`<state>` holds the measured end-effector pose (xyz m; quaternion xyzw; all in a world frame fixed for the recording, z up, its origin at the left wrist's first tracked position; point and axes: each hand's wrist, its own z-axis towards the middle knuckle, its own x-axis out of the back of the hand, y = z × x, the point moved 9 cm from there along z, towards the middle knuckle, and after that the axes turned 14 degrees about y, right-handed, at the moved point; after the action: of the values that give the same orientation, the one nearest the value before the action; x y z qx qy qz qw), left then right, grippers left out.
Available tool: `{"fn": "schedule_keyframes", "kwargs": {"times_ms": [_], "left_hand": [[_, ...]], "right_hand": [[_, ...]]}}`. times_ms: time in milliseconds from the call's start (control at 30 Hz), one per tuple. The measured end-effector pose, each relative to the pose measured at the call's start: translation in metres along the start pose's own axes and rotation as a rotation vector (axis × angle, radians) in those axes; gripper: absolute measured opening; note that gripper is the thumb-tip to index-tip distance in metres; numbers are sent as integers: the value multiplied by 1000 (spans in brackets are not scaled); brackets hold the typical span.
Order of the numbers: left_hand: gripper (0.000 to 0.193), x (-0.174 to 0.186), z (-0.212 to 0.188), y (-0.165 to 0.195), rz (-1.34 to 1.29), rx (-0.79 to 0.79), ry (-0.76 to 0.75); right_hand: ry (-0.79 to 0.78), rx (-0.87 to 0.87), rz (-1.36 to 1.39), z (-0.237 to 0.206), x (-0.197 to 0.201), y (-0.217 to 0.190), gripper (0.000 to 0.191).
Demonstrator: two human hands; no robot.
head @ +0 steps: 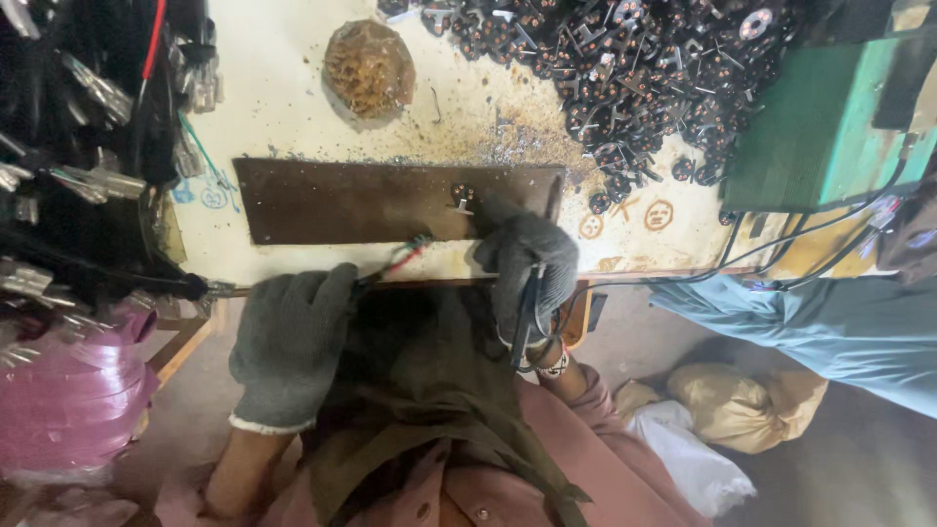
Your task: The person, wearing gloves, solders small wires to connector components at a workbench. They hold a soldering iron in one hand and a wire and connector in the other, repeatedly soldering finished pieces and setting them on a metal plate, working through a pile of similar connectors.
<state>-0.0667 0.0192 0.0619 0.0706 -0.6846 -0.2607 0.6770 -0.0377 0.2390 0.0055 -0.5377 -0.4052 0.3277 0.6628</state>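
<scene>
Now two gloved hands — left hand clamped on two wires, right hand around one black tool.

gloves: grey knitted cloth, matt
plate: rusty brown metal, dull
tabletop: cream paint, scuffed and gritty
bag: glossy pink plastic

You are in a small workshop: a stained bench with metal dust, a big pile of small parts, wire bundles and a green machine.
</scene>
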Motion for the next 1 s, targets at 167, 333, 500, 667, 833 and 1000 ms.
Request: {"fn": "schedule_keyframes", "kwargs": {"times_ms": [167, 333, 500, 667, 833, 1000], "left_hand": [[17, 22, 35, 28, 339, -353, 276], [27, 39, 62, 91, -33, -388, 321], [40, 25, 88, 16, 147, -118, -96], [38, 47, 68, -67, 710, -43, 257], [34, 73, 35, -84, 128, 21, 567], [28, 109, -1, -101, -801, 403, 1025]], "right_hand": [[109, 40, -274, 2, 13, -8, 23], [-91, 424, -713, -1, -13, -31, 22], [157, 234, -473, 4, 2, -30, 34], [-59, 133, -343, 15, -16, -32, 40], [-69, 158, -359, 12, -15, -33, 40], [39, 255, -479, 3, -9, -40, 27]]}}
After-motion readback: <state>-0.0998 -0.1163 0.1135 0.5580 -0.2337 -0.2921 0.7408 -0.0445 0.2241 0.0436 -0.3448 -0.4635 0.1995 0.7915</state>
